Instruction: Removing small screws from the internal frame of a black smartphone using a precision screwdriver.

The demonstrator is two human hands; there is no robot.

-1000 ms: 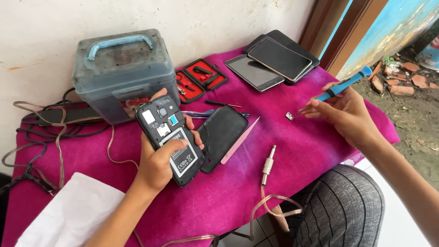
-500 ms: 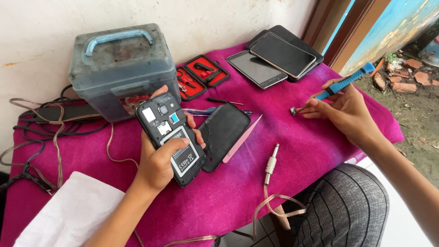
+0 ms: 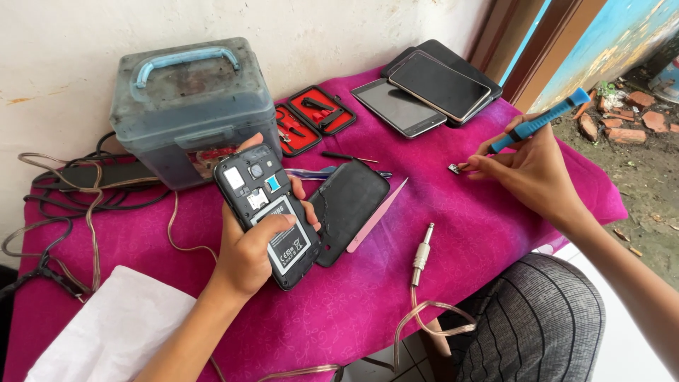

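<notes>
My left hand point(image 3: 249, 249) grips a black phone point(image 3: 267, 213) with its back cover off, so the battery and card slots show. The phone's black back cover point(image 3: 348, 206) lies on the magenta cloth point(image 3: 453, 233) just to its right, beside a pink pry tool point(image 3: 376, 216). My right hand point(image 3: 525, 170) holds a blue screwdriver point(image 3: 541, 120), its tip down near a tiny dark part point(image 3: 454, 168) on the cloth by my fingertips.
A grey plastic toolbox point(image 3: 189, 106) stands at the back left. An open red tool case point(image 3: 311, 117) and stacked phones point(image 3: 424, 88) lie behind. Cables point(image 3: 78, 205), an audio jack plug point(image 3: 422, 251) and white paper point(image 3: 113, 332) lie around.
My right hand has lowered toward the cloth, bringing fingertips and screwdriver tip close to the tiny part. My left hand keeps the phone almost still.
</notes>
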